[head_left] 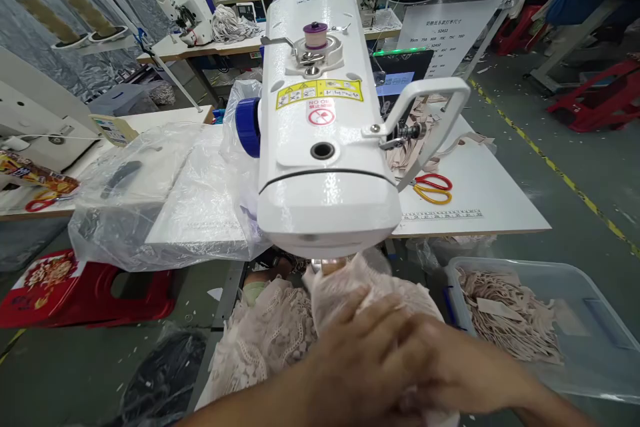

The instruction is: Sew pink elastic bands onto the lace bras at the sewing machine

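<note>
A white sewing machine [320, 127] fills the middle of the view, seen from above, with a purple bobbin [315, 34] on top. Below its head lies pale pink lace fabric [280, 337]. My left hand [360, 353] lies on the fabric with fingers pressed together, gripping it. My right hand [465, 373] overlaps the left one from the right and also presses on the fabric; its fingertips are hidden under the left hand. The needle area is hidden by the machine head.
Red-and-yellow scissors [433, 188] and a ruler [443, 215] lie on the white table [500, 200] at right. A clear bin [590, 327] of beige fabric strips stands lower right. Crumpled clear plastic [165, 200] covers the left table. A red stool [75, 293] sits lower left.
</note>
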Tool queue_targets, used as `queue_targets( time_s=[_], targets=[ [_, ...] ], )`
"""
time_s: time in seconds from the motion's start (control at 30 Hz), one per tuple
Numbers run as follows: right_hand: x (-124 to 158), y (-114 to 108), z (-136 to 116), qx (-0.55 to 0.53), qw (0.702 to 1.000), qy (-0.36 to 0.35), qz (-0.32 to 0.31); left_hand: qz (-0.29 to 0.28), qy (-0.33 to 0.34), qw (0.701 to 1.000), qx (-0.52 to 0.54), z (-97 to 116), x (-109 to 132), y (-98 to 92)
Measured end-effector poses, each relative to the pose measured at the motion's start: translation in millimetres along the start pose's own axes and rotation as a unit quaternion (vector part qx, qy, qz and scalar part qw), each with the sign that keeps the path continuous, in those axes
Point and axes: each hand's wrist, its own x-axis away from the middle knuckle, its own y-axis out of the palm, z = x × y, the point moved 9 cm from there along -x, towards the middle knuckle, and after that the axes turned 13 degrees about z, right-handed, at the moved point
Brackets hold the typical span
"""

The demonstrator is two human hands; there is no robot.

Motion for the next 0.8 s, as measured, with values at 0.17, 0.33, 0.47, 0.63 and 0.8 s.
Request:
queue_targets(
  time_s=[0.17,0.33,0.47,0.63,0.8],
  targets=[
    [-31.3,-8.0,-1.9,0.123,0.992,-0.006,0.024,-0.09,-0.215,0.97,0.062,-69.9,30.2,-3.3],
    [-64.2,-40.7,15.0,0.143,0.982,-0.024,0.12,-0.016,-0.355,0.933,0.049,-122.0,34.3,-37.8],
    [-73.4,-57.1,39.0,0.116,0.976,0.072,0.169,-0.009,-0.445,0.895,0.008,-150.5,45.9,-41.8],
    [-78.9,-67.5,49.9,0.021,0.973,0.115,0.198,0.051,-0.412,0.909,0.032,-165.1,39.7,-48.9],
    [-84.8,-75.6,51.1,-0.051,0.97,0.108,0.214,0.077,-0.396,0.915,0.025,-175.4,35.8,-53.5]
  ],
)
